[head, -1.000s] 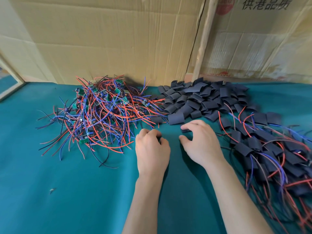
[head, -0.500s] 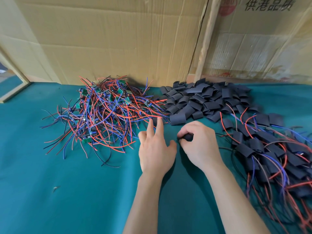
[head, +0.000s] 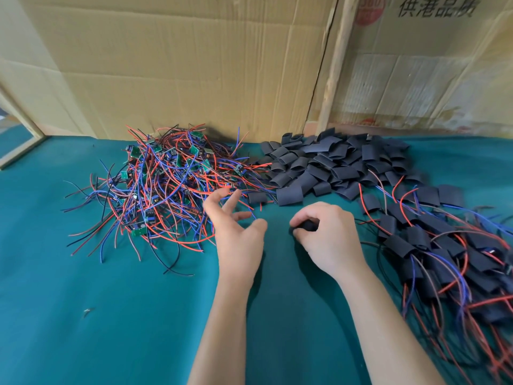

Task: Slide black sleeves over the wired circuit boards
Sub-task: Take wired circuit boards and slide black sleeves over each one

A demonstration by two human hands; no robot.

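Our right hand [head: 327, 240] has its fingers [head: 302, 233] curled round one black sleeve [head: 308, 225], just above the green bench [head: 138, 315]. Our left hand [head: 236, 232] is spread and holds nothing, its fingers [head: 231, 200] at the edge of the tangle of wired circuit boards [head: 166, 184]. We should draw out one board by its wires, then feed it wires first into the sleeve's mouth. The loose sleeve pile [head: 333, 162] lies behind; the sleeved boards [head: 444, 245] lie right. The cardboard [head: 433, 65] reads 供港品质.

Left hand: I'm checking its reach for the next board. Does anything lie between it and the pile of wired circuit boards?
Nothing visible does. The left hand, fingers spread, already sits at the edge of the wired circuit board pile; only loose wires lie there.
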